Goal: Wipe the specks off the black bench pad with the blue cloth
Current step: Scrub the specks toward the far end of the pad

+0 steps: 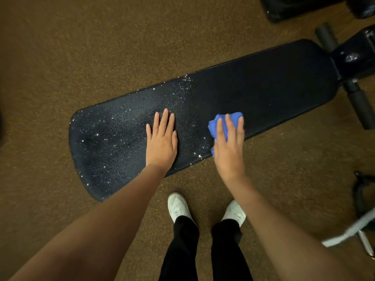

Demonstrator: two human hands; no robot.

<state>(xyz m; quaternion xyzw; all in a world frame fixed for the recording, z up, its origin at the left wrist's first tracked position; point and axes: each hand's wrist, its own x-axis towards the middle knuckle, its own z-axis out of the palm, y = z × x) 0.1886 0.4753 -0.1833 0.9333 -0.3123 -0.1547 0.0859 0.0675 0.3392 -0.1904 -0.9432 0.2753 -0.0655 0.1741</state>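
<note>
A long black bench pad (263, 86) runs diagonally from lower left to upper right. White specks (113, 126) cover its left half; the right half looks dark and plain. My left hand (162, 138) lies flat on the pad near the middle, fingers together, holding nothing. My right hand (229, 142) presses a crumpled blue cloth (219, 124) onto the pad's near edge, just right of the speckled part. The cloth shows past my fingertips and beside my thumb; the rest is hidden under the palm.
Brown speckled carpet (81, 47) surrounds the bench. The bench frame with foam rollers (357, 98) sits at the right end. My two white shoes (178, 205) stand close to the pad's near edge. A dark object and a pale strap (353, 230) lie at the right.
</note>
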